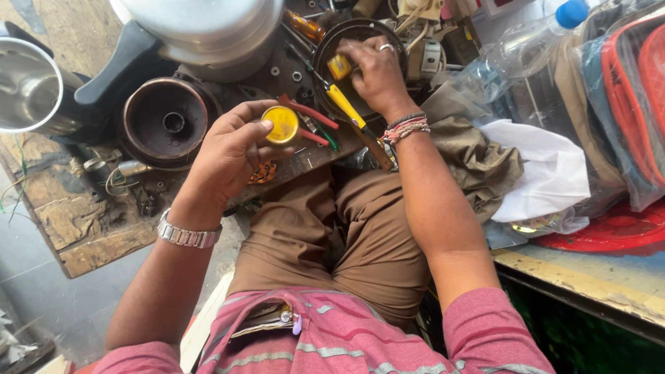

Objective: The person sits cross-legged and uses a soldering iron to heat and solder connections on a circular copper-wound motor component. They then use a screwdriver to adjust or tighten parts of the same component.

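glossy yellow tin [280,125], rough wood bench [83,228]

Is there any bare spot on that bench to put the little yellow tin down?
Hardly. The worn wooden board is bare at its near left corner, below the round metal housing. Around the right hand and the pliers, parts crowd everything.

Tabletop [90,228]: worn wood, I see it cluttered with wires and small parts.
Steel pot [28,86]: far left edge, open mouth showing.
Pressure cooker [208,28]: top centre, black handle pointing left.
Round dark base [166,121]: just below the cooker.
Plastic bottle [533,41]: blue cap, lying top right.
White cloth [547,170]: right, beside red plastic lid [609,232].
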